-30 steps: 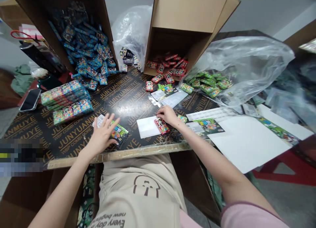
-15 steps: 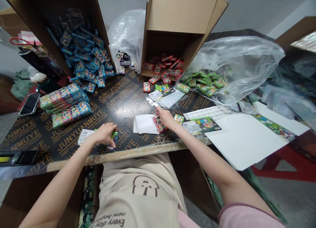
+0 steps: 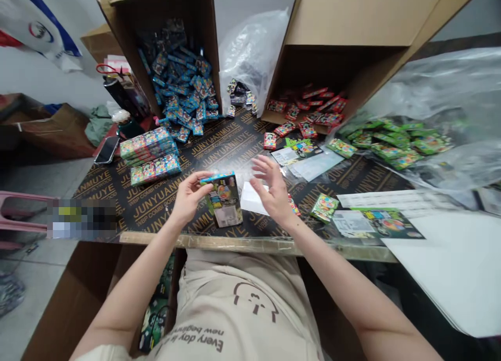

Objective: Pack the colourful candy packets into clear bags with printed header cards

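My left hand pinches the upper left edge of a dark printed packet with a blue top edge, held upright over the table near its front. My right hand is raised with its fingers apart, holding nothing, to the right of the packet. Beneath the right hand lies folded white paper, and a red small box is mostly hidden behind the hand. Farther right a green small box rests beside a flat printed card.
Stacked box packs and a phone are at the left. Behind stand a carton of blue boxes, a carton of red boxes and a plastic bag of green boxes. White sheets overhang the right front.
My left hand has lifted the dark packet upright. My right hand has risen off the white paper and red box, and its fingers have spread. The view has swung left.
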The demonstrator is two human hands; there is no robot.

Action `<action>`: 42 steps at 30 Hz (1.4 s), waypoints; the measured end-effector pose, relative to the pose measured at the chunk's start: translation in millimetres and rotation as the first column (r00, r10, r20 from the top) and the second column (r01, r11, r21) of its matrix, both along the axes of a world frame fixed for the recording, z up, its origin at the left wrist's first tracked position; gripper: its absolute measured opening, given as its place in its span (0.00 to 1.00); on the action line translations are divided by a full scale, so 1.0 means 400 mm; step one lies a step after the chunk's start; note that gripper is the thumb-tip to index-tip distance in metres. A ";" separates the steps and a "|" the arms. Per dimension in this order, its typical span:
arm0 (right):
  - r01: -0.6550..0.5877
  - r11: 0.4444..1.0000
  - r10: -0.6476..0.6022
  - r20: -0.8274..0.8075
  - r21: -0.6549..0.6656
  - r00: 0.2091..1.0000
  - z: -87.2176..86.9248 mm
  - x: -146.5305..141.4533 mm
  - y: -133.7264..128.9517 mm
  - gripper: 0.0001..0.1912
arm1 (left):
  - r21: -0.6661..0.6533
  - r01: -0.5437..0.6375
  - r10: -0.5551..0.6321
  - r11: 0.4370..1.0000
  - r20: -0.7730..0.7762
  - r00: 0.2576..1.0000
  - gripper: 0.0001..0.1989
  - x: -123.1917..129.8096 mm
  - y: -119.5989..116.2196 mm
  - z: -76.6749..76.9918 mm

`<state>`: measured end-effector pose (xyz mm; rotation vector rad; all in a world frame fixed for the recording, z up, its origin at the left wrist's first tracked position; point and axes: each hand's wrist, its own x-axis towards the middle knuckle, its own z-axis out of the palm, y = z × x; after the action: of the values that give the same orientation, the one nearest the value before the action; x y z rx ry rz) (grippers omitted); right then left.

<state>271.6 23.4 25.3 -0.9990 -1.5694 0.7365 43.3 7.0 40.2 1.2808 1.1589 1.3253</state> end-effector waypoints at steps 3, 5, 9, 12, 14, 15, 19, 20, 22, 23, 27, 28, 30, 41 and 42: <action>-0.136 0.985 0.117 -0.173 -0.102 0.978 0.039 -0.058 -0.015 0.23 | -0.027 0.058 -0.059 0.998 -0.011 0.998 0.15 0.031 -0.017 -0.015; -0.153 0.976 0.117 -0.219 -0.157 0.969 0.050 -0.073 -0.019 0.20 | 0.041 0.036 -0.033 0.999 -0.084 0.996 0.14 0.042 -0.025 -0.005; -0.145 0.972 0.102 -0.223 -0.187 0.970 0.067 -0.069 -0.030 0.18 | 0.215 0.007 0.047 0.977 -0.249 0.967 0.09 0.053 -0.031 0.032; -0.115 0.986 0.097 -0.147 -0.120 0.984 0.076 -0.059 -0.044 0.15 | 0.330 0.066 0.049 0.942 -0.328 0.944 0.05 0.060 -0.032 0.048; -0.057 0.998 0.058 -0.030 0.015 0.998 0.072 -0.049 -0.055 0.11 | 0.410 0.098 0.071 0.907 -0.377 0.924 0.04 0.063 -0.033 0.050; -0.037 0.994 0.033 0.042 0.103 0.999 0.067 -0.043 -0.059 0.09 | 0.444 0.114 0.083 0.889 -0.400 0.913 0.04 0.063 -0.033 0.050; -0.097 0.955 0.035 0.216 0.280 0.976 0.053 -0.023 -0.068 0.05 | 0.503 0.181 0.099 0.845 -0.480 0.871 0.04 0.062 -0.039 0.054; -0.096 0.966 0.051 0.188 0.239 0.981 0.054 -0.023 -0.068 0.06 | 0.501 0.187 0.099 0.845 -0.491 0.866 0.04 0.062 -0.041 0.057; -0.080 0.994 0.075 0.066 0.070 0.995 0.062 -0.028 -0.069 0.12 | 0.489 0.186 0.099 0.852 -0.501 0.860 0.04 0.062 -0.044 0.063; -0.081 0.996 0.081 0.000 -0.022 0.997 0.066 -0.033 -0.070 0.16 | 0.483 0.183 0.100 0.856 -0.503 0.858 0.04 0.063 -0.046 0.065; -0.065 0.995 0.059 -0.068 -0.077 0.996 0.066 -0.043 -0.080 0.17 | 0.491 0.192 0.103 0.850 -0.511 0.853 0.04 0.061 -0.050 0.060; -0.056 0.998 0.055 -0.031 -0.023 0.998 0.062 -0.041 -0.084 0.16 | 0.498 0.201 0.103 0.844 -0.517 0.850 0.04 0.060 -0.051 0.056; -0.089 0.995 0.087 0.048 0.050 0.995 0.057 -0.030 -0.090 0.15 | 0.512 0.223 0.104 0.830 -0.534 0.839 0.04 0.055 -0.052 0.046; -0.202 0.974 0.218 0.194 -0.099 0.957 0.220 -0.007 -0.008 0.13 | 0.465 0.217 0.077 0.859 -0.534 0.842 0.03 0.049 -0.065 0.054; -0.302 0.934 0.337 0.187 -0.191 0.923 0.226 -0.013 -0.002 0.14 | 0.456 0.182 0.078 0.871 -0.493 0.866 0.02 0.051 -0.065 0.057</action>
<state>266.3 22.7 115.9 -0.9728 -1.9175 1.0195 63.7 -19.0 62.9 2.1156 1.1445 1.3319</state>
